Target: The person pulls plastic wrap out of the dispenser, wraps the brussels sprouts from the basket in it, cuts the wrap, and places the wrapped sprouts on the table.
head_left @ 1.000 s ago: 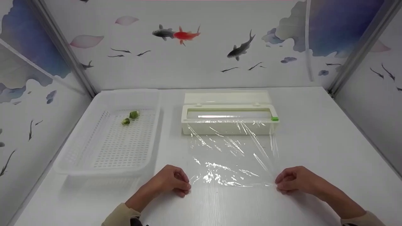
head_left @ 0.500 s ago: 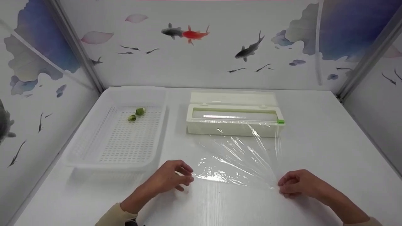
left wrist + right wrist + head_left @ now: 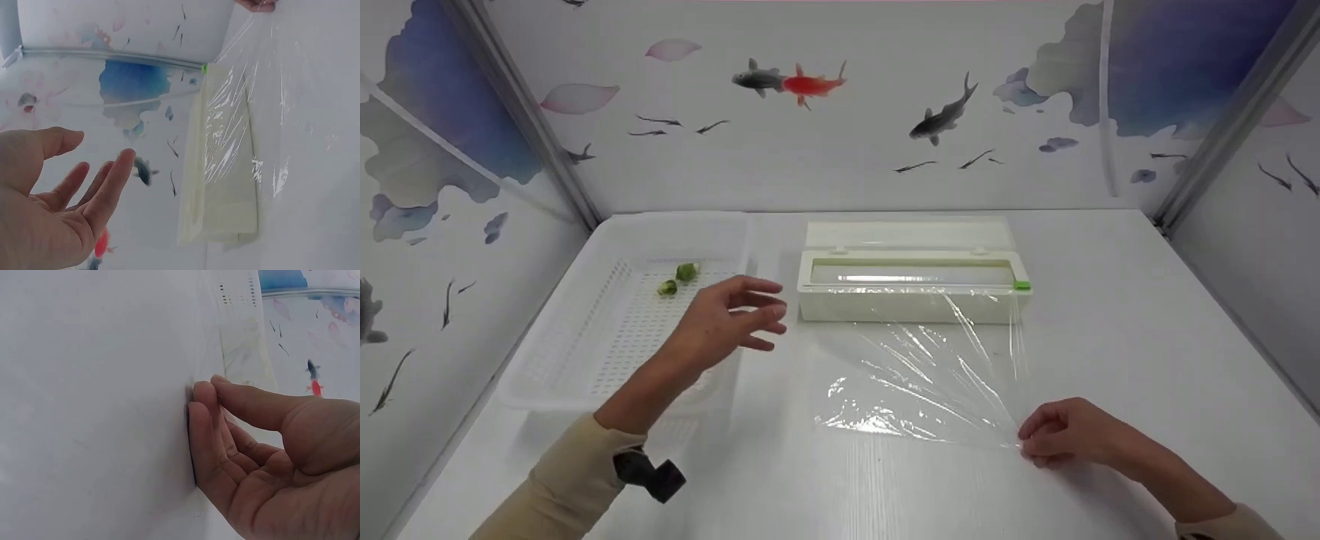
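In the head view a sheet of clear plastic film (image 3: 915, 382) stretches from a cream dispenser box (image 3: 915, 306) toward the near side. The right hand (image 3: 1080, 435) pinches the film's near right corner between thumb and fingers. The left hand (image 3: 720, 322) holds nothing; it hovers between the basket and the box with fingers spread. In the left wrist view the left hand (image 3: 62, 197) has its fingers apart, beside the box (image 3: 225, 169). The right wrist view shows the right hand (image 3: 275, 450) with thumb and index tips together.
A white perforated basket (image 3: 619, 401) stands on the left, holding two small green vegetables, one of them larger (image 3: 687, 271). The box's lid (image 3: 907, 235) stands raised at the back. Printed panels (image 3: 840, 172) enclose the white table (image 3: 1140, 322) at the back and sides.
The left hand has let go of the film's left corner and moved up and away toward the basket and box. The right hand still pinches its corner; creases now run toward it.
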